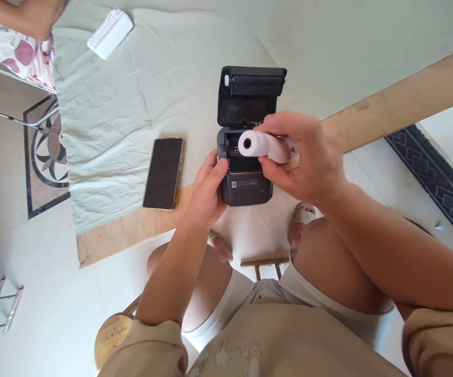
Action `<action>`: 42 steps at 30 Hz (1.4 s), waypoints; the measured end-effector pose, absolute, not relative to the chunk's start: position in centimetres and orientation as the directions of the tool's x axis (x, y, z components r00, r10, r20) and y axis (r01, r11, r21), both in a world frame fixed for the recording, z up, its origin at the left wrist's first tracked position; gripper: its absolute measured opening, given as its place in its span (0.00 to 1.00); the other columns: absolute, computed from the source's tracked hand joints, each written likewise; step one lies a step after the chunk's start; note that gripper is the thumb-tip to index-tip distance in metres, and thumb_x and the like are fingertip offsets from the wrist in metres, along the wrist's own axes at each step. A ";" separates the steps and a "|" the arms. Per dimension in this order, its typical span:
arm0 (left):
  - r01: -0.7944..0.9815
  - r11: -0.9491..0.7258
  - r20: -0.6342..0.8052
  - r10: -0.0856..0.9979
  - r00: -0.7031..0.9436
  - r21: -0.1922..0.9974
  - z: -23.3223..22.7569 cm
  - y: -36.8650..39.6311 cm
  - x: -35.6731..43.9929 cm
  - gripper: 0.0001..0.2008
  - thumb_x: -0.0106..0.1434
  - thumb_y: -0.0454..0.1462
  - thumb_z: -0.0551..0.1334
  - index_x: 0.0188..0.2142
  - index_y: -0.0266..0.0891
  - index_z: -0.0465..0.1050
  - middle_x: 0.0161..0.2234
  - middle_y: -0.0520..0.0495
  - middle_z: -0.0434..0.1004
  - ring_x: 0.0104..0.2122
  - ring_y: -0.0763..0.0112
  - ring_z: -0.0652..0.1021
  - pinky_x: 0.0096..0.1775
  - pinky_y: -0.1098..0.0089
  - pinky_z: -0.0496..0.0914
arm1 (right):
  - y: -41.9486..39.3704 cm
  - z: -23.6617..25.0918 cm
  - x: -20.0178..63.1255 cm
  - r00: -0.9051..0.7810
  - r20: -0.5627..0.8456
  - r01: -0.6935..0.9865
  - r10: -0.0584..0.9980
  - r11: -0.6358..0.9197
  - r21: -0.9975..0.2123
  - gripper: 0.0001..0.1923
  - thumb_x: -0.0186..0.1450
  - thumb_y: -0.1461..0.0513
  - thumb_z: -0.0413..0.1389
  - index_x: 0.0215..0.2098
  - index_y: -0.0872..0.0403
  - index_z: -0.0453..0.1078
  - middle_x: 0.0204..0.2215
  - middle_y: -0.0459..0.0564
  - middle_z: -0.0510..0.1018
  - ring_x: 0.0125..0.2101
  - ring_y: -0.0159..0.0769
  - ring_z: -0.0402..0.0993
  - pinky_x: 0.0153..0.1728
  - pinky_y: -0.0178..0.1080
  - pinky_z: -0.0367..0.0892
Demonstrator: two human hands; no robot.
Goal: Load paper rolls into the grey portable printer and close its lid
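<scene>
Paper roll (258, 144) sits at the centre of the frame, white with its hollow core facing us, pinched between the curled fingers and thumb of the right hand (303, 157), right over the open bay of the small black printer (245, 178). The printer's lid (250, 94) stands flipped up behind it. Left hand (206, 188) cups the printer's left side, thumb pressed on its edge, fingers wrapped loosely. To the left, a dark phone (163, 173) lies flat on the pale cloth (132, 104), and a white case (110, 32) rests at upper left.
</scene>
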State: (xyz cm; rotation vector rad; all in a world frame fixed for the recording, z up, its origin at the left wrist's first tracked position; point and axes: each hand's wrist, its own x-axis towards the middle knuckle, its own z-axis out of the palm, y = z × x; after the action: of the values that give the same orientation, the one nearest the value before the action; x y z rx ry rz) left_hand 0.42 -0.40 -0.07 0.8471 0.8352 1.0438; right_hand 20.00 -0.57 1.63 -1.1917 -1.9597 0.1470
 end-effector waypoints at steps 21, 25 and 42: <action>-0.353 0.216 -0.098 0.941 0.324 0.910 -1.7 0.1 0.0 0.28 0.55 0.42 0.79 0.52 0.46 0.73 0.40 0.52 0.81 0.37 0.70 0.83 0.38 0.73 0.79 | -2.0 1.5 19.6 -0.402 0.782 0.574 0.477 0.796 -0.191 0.06 0.70 0.61 0.61 0.34 0.49 0.69 0.31 0.41 0.81 0.40 0.36 0.79 0.41 0.45 0.66; -0.300 0.179 -0.069 0.937 0.344 0.937 -2.4 0.3 -0.5 0.37 0.49 0.44 0.82 0.56 0.47 0.71 0.43 0.49 0.82 0.41 0.65 0.83 0.40 0.71 0.80 | -1.2 1.9 21.2 -0.182 0.844 0.592 0.504 0.742 -0.316 0.06 0.69 0.61 0.59 0.46 0.48 0.72 0.45 0.49 0.81 0.33 0.31 0.77 0.34 0.41 0.72; -0.249 0.104 0.004 0.918 0.397 0.963 -3.1 0.8 -0.9 0.46 0.45 0.45 0.83 0.61 0.52 0.67 0.49 0.48 0.78 0.44 0.62 0.82 0.37 0.71 0.78 | -1.2 1.7 22.0 -0.346 0.614 0.638 0.710 0.658 -0.401 0.04 0.70 0.59 0.61 0.37 0.50 0.75 0.46 0.51 0.78 0.37 0.36 0.76 0.39 0.45 0.74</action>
State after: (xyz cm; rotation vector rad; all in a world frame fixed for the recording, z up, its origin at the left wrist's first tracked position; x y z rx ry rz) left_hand -0.89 0.82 -3.14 1.1424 0.7463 0.9902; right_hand 22.01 -1.16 1.65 -1.0417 -2.0745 0.1143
